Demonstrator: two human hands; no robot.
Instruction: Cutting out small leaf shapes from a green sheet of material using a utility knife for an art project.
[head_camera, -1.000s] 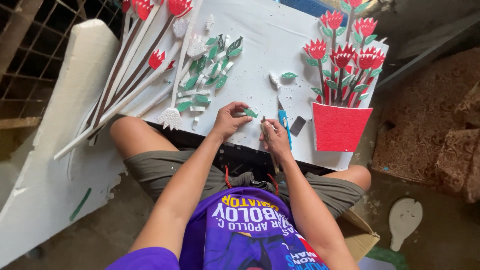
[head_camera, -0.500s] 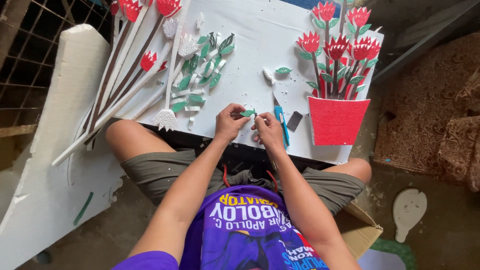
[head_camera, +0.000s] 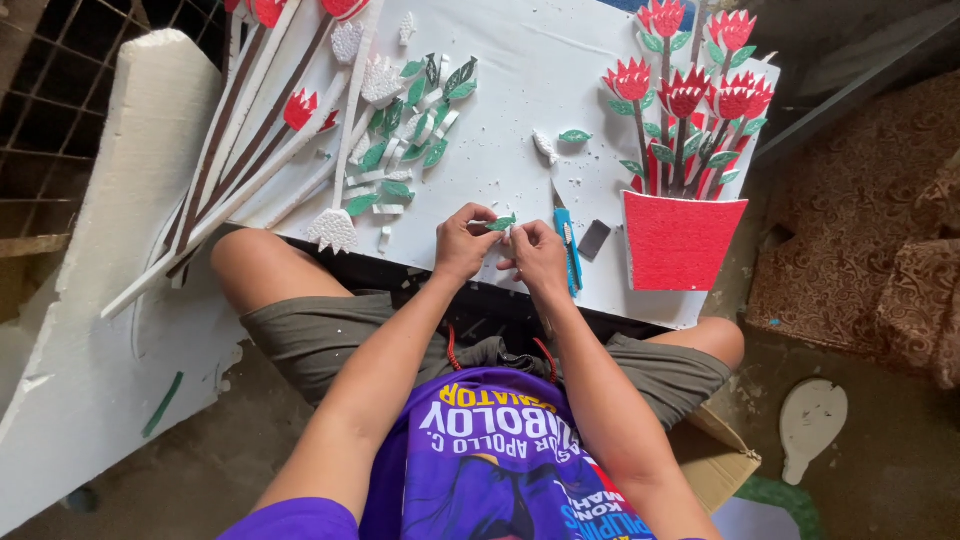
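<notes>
A small green foam leaf (head_camera: 502, 223) is pinched between the fingertips of my left hand (head_camera: 462, 244) and my right hand (head_camera: 538, 256), just above the near edge of a white foam board (head_camera: 520, 110) that rests over my lap. A blue craft knife (head_camera: 568, 248) lies on the board right beside my right hand, with a small dark grey block (head_camera: 594, 240) next to it. A finished foam piece, a red pot (head_camera: 680, 240) with red flowers (head_camera: 690, 90) on dark stems, lies at the board's right side.
A pile of green cut leaves (head_camera: 415, 120) and long white and brown foam stems with red buds (head_camera: 270, 130) lie at the board's left. One loose green leaf (head_camera: 574, 136) lies mid-board. A big white foam slab (head_camera: 95, 300) leans at left. A white cut-out (head_camera: 812, 425) lies on the ground at right.
Both hands have drawn closer together around the green leaf and shifted slightly toward me. The view has tilted a little.
</notes>
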